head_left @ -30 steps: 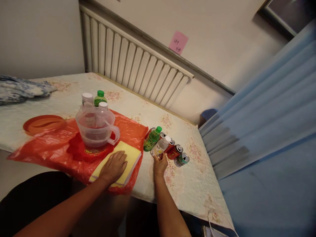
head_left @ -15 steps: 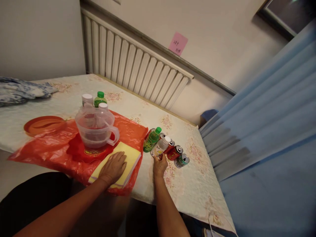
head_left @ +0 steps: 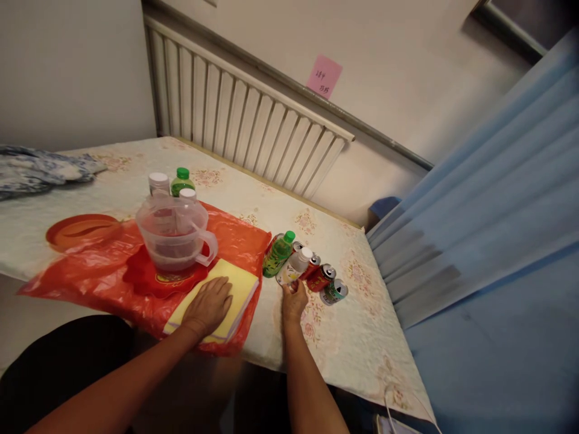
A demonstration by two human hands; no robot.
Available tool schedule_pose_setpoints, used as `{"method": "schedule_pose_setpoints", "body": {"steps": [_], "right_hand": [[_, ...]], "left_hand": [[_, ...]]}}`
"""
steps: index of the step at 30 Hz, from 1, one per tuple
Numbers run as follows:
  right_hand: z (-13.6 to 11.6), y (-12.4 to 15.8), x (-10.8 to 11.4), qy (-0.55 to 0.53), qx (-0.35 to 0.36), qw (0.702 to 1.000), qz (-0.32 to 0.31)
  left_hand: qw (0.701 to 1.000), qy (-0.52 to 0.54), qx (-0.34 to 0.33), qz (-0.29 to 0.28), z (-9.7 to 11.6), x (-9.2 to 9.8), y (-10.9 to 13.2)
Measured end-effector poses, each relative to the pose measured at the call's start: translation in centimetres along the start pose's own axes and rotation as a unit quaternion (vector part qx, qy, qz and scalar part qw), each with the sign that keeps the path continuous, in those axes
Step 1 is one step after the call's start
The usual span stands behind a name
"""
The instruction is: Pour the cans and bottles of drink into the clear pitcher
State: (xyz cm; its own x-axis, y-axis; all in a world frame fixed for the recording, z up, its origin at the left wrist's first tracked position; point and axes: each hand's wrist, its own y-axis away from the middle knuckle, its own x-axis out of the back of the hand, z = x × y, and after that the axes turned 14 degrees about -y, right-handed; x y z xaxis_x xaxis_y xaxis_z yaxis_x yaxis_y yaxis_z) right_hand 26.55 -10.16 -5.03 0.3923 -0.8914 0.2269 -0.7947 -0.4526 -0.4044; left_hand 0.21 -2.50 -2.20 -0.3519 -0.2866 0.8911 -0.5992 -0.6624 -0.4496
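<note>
My left hand [head_left: 210,307] lies flat, palm down, on a folded yellow cloth or paper pad [head_left: 242,289]. My right hand [head_left: 294,301] has its thumb and fingers curled at the lower part of a clear, white-capped plastic bottle [head_left: 296,265]; the fingertips are partly hidden. Left of that bottle stands a green drink bottle [head_left: 278,256] with a green cap. Behind and right of it are red drink cans [head_left: 322,277] and a green can [head_left: 335,292]. A clear plastic jug [head_left: 169,238] with a handle rests on a red scalloped plate [head_left: 136,271], beyond my left hand.
A red plastic bag [head_left: 99,289] spreads under the pad and plate. White-capped [head_left: 159,182] and green-capped [head_left: 182,181] bottles stand behind the jug. An orange-red lid [head_left: 81,229] lies left, near blue-patterned fabric [head_left: 40,172]. A radiator [head_left: 235,108] and blue curtain [head_left: 488,229] border the table.
The view has shifted very slightly. Both hands stay in place, and the bottles, cans and jug have not visibly moved on the table.
</note>
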Motion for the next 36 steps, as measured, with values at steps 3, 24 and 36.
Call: {"method": "schedule_pose_setpoints", "body": {"steps": [3,24,36], "right_hand": [[0.12,-0.01,-0.01,-0.002,-0.003,1.000,-0.001],[0.47,0.39,-0.61,-0.020,-0.008,1.000,-0.001],[0.46,0.62,-0.66,-0.009,-0.006,1.000,-0.004]], "left_hand": [[1.000,-0.009,0.000,0.000,-0.02,0.07,0.01],[0.999,-0.020,-0.005,0.024,-0.76,-0.85,0.36],[0.999,-0.047,-0.009,0.015,-0.85,-0.79,0.31]]}}
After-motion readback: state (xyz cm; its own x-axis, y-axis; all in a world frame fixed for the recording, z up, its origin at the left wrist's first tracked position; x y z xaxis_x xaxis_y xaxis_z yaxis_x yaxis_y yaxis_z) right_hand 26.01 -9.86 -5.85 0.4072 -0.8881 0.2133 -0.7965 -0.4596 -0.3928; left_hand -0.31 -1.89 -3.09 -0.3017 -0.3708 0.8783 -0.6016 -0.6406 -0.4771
